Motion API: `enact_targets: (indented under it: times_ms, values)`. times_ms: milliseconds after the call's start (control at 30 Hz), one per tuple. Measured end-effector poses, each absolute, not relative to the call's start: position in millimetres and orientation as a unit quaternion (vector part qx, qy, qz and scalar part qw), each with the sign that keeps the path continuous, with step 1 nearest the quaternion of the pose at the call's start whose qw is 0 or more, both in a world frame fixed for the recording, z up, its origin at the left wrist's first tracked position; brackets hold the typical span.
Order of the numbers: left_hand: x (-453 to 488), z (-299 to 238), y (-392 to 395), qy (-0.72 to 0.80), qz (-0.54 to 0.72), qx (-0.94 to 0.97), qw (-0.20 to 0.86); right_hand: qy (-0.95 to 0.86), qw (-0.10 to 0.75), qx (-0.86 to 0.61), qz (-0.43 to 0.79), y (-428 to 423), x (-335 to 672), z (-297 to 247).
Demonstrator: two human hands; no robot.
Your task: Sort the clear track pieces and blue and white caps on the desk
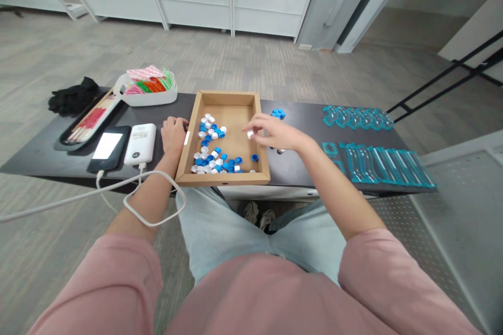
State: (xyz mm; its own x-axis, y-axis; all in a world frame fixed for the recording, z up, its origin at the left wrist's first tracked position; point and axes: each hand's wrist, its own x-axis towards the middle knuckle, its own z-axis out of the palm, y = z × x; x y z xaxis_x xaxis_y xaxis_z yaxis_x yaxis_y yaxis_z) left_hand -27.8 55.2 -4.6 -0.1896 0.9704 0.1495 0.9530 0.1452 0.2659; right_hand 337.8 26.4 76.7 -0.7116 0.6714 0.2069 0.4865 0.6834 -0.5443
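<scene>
I am looking down over my lap and pink sleeves at a long black desk (298, 167). At its middle sits a shallow brown cardboard tray (228, 95), and a loose scatter of small blue and white hexagonal pieces (212, 154) lies in its left and near parts. My right grip (275, 133) hovers over the tray's right wall, with thumb and fingertips pressed together on one small white hexagonal plastic piece (249, 134), which is held just above the bare cardboard floor. My left grip (174, 133) rests on the desk against the tray's left wall with its fingers curled under. I cannot tell whether they close on anything. Beyond my right grip, a little cluster of blue pieces (278, 113) sits on the desk outside the tray. Rows of clear teal plastic strips (385, 165) lie further right. To the left are a white power bank (140, 144), a black phone with a lit screen (108, 147), a white tub of coloured items (147, 95), a dark narrow tray of sticks (88, 120) and black gloves (73, 97). A white cable (129, 188) loops from the power bank around my left forearm. The pinch on the white piece is only at the fingertips, so I judge it could slip, bounce off the tray wall and roll off the desk. The looped cable could snag my left arm and drag the power bank towards the edge.
</scene>
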Motion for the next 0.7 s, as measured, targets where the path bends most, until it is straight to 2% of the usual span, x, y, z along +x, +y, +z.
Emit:
enact_targets:
  times_ms: [133,267,433,700]
  values:
    - [-29,-6,56,0.754,0.152,0.638,0.025,-0.798,0.358,-0.424,0.232,16,394,61]
    - [-30,-3,55,0.754,0.143,0.640,0.036,-0.704,0.419,-0.533,0.211,-8,428,29]
    - [-29,1,54,0.755,0.133,0.640,0.051,-0.650,0.382,-0.628,0.194,-35,435,-5]
    - [-27,5,53,0.760,0.138,0.632,0.061,-0.686,0.298,-0.637,0.188,-50,429,-18]
